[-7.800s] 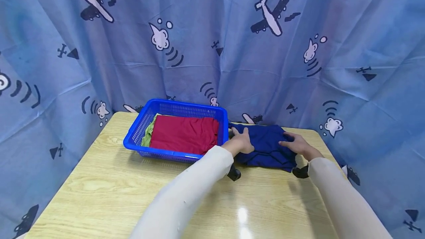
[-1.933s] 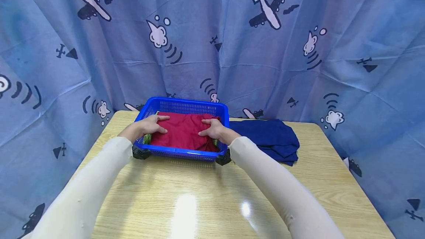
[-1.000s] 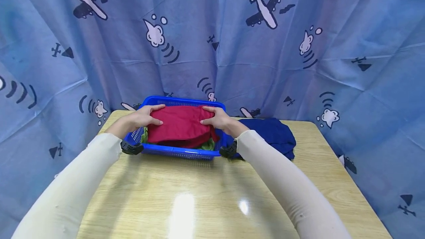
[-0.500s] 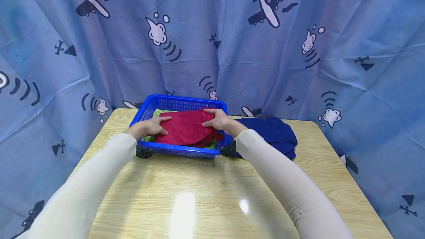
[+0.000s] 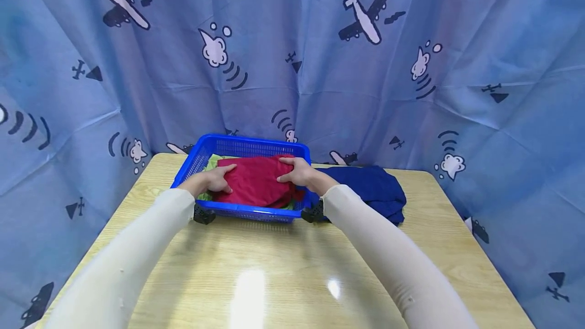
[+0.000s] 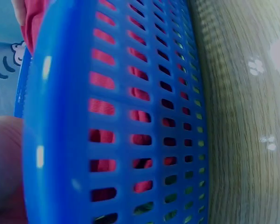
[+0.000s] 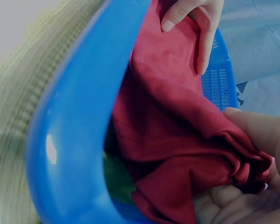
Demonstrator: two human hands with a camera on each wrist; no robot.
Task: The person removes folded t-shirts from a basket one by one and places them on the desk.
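A folded red cloth point(image 5: 256, 182) lies at a slant in the blue plastic basket point(image 5: 256, 210), over a light green cloth point(image 5: 212, 162). At the red cloth's left end is my left hand point(image 5: 215, 178), its thumb and fingers around the edge. My right hand point(image 5: 299, 173) pinches the other end; in the right wrist view its thumb point(image 7: 259, 128) is on top and the curled fingers are underneath, among bunched folds. The left wrist view shows mostly the basket's slotted wall point(image 6: 149, 93), with red and some green through the slots.
To the right of the basket lies a folded navy cloth point(image 5: 370, 187), partly behind my right forearm. All of it stands on a light wooden table point(image 5: 292, 268). A blue curtain point(image 5: 256, 65) with airplane prints hangs close behind the table's back edge.
Both hands have gone from the navy cloth to the red one in the basket. They raised the red cloth a second ago; now it is lower, its left end shifted right, uncovering more green.
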